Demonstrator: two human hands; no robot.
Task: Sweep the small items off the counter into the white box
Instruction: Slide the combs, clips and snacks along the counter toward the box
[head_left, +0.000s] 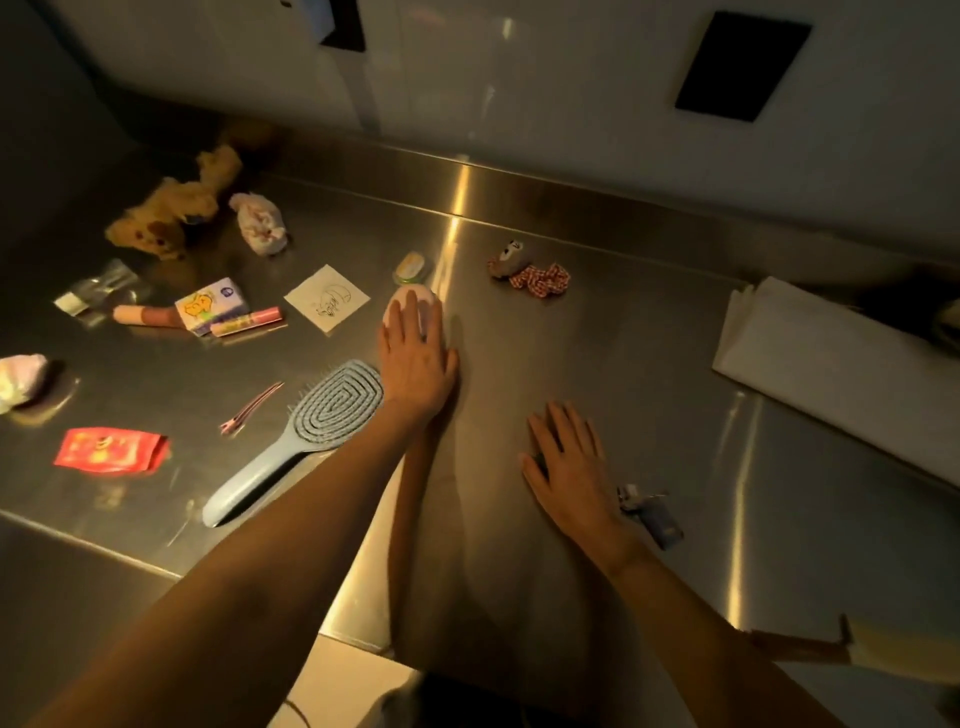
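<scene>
Nearest me, my right hand (566, 462) lies flat on the bench (597, 322), fingers straight, over a dark item; my left hand (415, 358) rests open-fingered on a pink oval object (422, 301); white box (831, 353) far right.

The scene is dim and warm-toned. A bright streak of glare runs down the steel bench (597, 322) at frame centre, with fainter streaks lower right. Corners darken, edges bow with wide-angle distortion, and far-left items look soft.

Your pale pink oval item (415, 306) is lying mid-counter, the white box (831, 358) sitting at its three o'clock.
</scene>
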